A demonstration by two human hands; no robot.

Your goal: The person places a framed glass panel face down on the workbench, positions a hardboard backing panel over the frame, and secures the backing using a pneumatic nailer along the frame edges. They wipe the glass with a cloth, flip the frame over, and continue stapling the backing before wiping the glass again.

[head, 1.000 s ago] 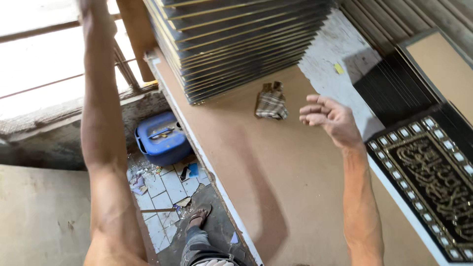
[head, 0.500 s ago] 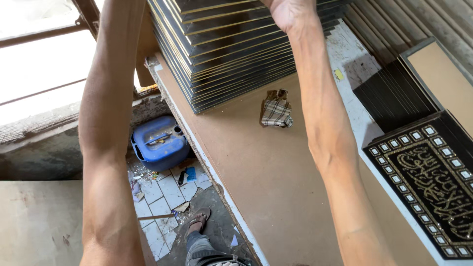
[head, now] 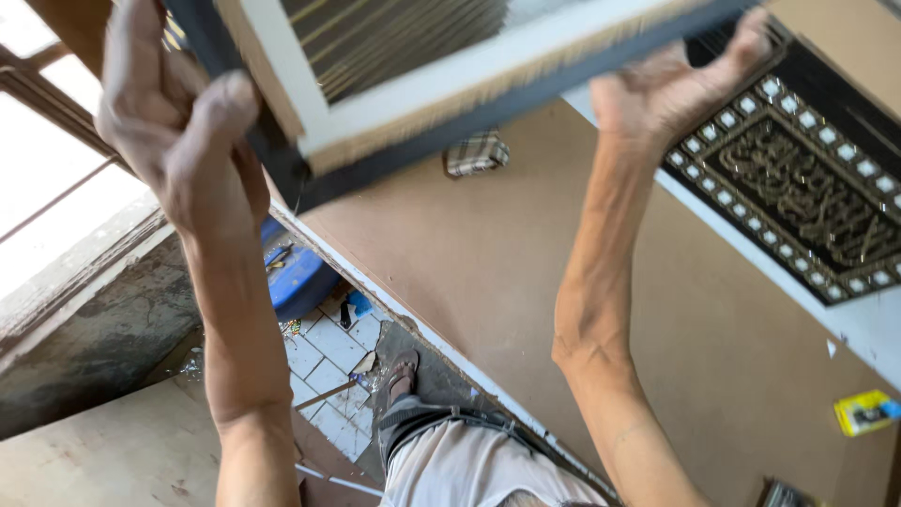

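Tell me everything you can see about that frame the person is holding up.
The frame is a flat rectangular picture frame seen from its back: a dark outer edge, a pale whitish border and a thin golden strip along it. It is held tilted in the air above the brown worktable, partly cut off by the picture's top edge. The left hand grips its left corner; the right hand holds its right side.
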